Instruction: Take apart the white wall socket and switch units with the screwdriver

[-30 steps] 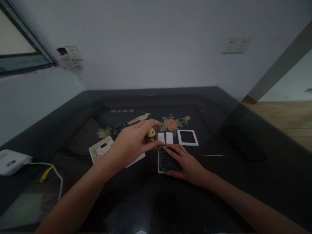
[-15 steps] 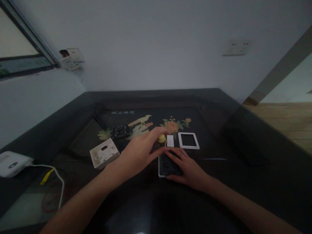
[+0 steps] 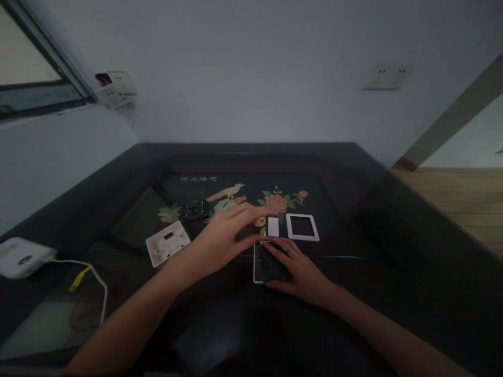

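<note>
On the dark glossy tabletop (image 3: pixel 220 324), the right hand (image 3: pixel 305 271) gripped a black, white-rimmed square module (image 3: pixel 266 266); the left hand (image 3: pixel 223 235) curled around a yellow rounded object (image 3: pixel 259 222), its grip unclear.

On the dark glossy worktop (image 3: pixel 346 178), a flat black module with a white rim (image 3: pixel 270 268) lies under the right hand (image 3: pixel 303 269). Just behind it lies a small white rectangular plate (image 3: pixel 273 227); right of that, a white square open frame (image 3: pixel 288 227). Left of the module, beyond the left hand (image 3: pixel 228 234), sits a shallow white rectangular box (image 3: pixel 159 248), with a black rectangular mechanism (image 3: pixel 195 210) behind it.
</note>
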Demonstrator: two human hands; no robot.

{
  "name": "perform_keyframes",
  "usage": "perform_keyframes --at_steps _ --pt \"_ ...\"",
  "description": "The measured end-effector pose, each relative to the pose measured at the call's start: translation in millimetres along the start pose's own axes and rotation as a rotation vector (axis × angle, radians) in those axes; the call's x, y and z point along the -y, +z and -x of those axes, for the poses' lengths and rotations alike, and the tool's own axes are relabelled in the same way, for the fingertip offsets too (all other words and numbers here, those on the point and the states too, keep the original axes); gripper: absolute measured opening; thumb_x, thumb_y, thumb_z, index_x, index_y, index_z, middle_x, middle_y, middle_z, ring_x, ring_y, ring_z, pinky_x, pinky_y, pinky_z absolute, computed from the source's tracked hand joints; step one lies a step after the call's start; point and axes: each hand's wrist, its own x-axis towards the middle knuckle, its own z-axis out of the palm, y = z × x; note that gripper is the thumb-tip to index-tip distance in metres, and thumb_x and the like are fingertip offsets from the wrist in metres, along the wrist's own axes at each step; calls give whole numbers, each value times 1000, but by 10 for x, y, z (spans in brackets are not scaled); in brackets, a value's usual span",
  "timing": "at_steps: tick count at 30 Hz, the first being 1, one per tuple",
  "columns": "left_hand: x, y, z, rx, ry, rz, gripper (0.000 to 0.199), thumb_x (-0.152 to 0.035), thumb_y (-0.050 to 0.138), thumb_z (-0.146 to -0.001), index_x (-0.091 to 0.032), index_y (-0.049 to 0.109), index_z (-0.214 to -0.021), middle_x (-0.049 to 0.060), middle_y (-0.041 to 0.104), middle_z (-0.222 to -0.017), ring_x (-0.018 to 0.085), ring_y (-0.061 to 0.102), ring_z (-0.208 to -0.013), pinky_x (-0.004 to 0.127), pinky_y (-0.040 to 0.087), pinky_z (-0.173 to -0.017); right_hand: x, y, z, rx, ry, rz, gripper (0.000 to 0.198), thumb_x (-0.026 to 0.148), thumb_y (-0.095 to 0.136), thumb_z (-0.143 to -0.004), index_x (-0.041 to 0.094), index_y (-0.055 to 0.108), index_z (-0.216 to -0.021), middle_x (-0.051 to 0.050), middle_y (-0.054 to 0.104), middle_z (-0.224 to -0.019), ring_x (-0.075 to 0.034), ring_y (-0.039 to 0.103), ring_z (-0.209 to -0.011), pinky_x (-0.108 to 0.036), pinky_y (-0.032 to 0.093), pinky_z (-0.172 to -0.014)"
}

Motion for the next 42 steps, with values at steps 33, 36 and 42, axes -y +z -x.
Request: perform_keyframes --at_steps 33,36,42 --pt "-44 -120 35 41 35 7 50 -16 55 -94 -25 43 -142 8 56 -140 21 51 -131 37 43 -108 -17 36 3 -14 -18 13 79 43 69 -82 15 35 -148 -16 38 -151 -31 31 -140 -52 35 -114" --pt "-26 -157 40 29 25 -27 42 -17 56 -94 -24 50 -135 6 64 -129 19 60 -119 32 48 -101 -8 18 -6 -4 6 7 82 43 70 -81 17 32 -149 -15 37 -153 -30 30 -141 -52 34 -114" --pt "29 -21 4 -181 43 -302 16 -29 65 -89 -18 63 -101 3 64 -91 17 63 -82 26 50 -72 13 -56 18 56 -9 4 90 47 75 -75 20 33 -150 -15 27 -158 -32 21 -146 -54 30 -115"
